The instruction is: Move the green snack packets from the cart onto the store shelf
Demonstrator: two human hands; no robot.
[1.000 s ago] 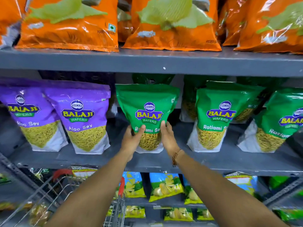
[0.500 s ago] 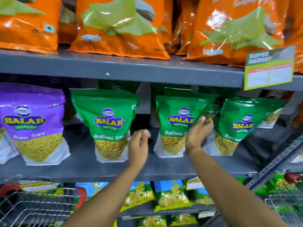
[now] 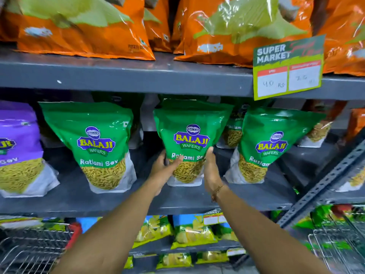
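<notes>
L hand (image 3: 165, 167) & R hand (image 3: 210, 171) fingers clamp middle glossy green plastic Ratlami Sev pouch (image 3: 189, 139) btwn them, base on grey metal shelf (image 3: 246, 192); matching pouches either side.

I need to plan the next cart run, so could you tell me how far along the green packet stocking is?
Done: green packets and already stand on the middle shelf. In hand: the left hand and right hand hold the centre green packet at shelf level. Left: the cart is only partly visible, so remaining stock can't be judged.
</notes>
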